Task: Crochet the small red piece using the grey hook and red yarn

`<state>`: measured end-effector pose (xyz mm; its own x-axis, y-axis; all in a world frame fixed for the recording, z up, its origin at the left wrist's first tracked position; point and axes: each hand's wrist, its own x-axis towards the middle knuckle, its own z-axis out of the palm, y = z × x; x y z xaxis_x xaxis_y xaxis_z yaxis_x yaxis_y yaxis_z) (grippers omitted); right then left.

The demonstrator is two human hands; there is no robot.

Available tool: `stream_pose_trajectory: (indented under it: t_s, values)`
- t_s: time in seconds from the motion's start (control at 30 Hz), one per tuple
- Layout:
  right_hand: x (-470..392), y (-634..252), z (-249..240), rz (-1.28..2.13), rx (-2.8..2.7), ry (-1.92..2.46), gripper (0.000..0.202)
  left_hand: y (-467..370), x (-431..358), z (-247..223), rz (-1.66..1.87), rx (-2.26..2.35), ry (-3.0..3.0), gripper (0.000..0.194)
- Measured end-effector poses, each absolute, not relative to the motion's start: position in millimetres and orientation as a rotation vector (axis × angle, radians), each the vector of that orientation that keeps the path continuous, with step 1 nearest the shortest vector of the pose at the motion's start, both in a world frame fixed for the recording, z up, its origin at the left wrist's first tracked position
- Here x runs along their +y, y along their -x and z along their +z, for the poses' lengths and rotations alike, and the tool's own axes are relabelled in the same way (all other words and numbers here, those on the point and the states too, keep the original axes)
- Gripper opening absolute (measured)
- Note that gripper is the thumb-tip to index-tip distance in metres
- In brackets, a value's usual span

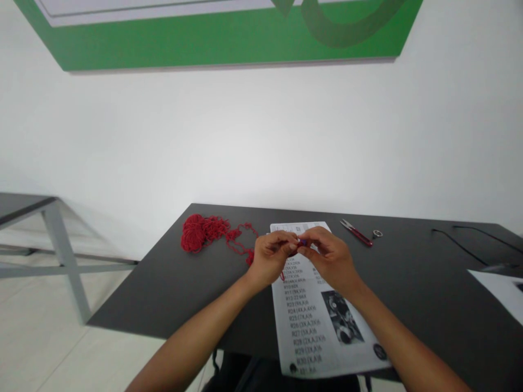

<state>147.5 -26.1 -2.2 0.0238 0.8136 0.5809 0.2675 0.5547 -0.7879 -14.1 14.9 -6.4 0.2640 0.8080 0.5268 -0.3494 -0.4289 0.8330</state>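
Note:
Above a printed pattern sheet (302,332), my two hands meet fingertip to fingertip. My left hand (268,256) is closed in a pinch on a small bit of red yarn, mostly hidden by the fingers. Thumb and forefinger of my right hand (329,255) close on a small purple item (302,243) beside that yarn; its exact kind is too small to make out. A loose strand of red yarn (235,235) trails left from my left hand to a tangled red yarn ball (195,234) on the dark table.
Red-handled scissors (356,233) lie beyond my right hand, with a small metal ring (377,234) beside them. Eyeglasses (461,245) and a white paper (500,294) rest at the right. A white wall (261,141) stands behind the table (196,294).

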Motion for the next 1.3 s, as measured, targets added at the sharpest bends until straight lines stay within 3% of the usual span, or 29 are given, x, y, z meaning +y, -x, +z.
stream_pose_trajectory:
  t_s: [0.37, 0.53, 0.63, 0.73, 0.83, 1.0, 1.3]
  values:
    - [-30, -137, -11, 0.55, -1.316, 1.155, 0.022, 13, 21, -17, 1.375, 0.452, -1.562, 0.021]
    - [-17, -156, -10, 0.696, -1.551, 1.101, 0.034, 14, 27, -15, 1.469, 0.707, -1.504, 0.01]
    - [-6, -171, -13, 0.473, -1.537, 1.402, 0.037, 14, 32, -14, 1.544, 0.806, -1.438, 0.006]
    - [-2, -176, -22, 0.184, -1.761, 1.854, 0.026, 13, 35, -14, 1.558, 0.835, -1.423, 0.004]
    - [-3, -174, -30, 0.06, -1.974, 2.224, 0.032, 12, 36, -15, 1.566, 0.853, -1.385, 0.006]
    - [-6, -171, -31, 0.095, -2.083, 2.27, 0.018, 10, 38, -16, 1.585, 0.8, -1.255, 0.017]
    - [-6, -166, -32, -0.046, -2.143, 2.216, 0.021, 7, 33, -16, 1.565, 0.771, -1.233, 0.017]
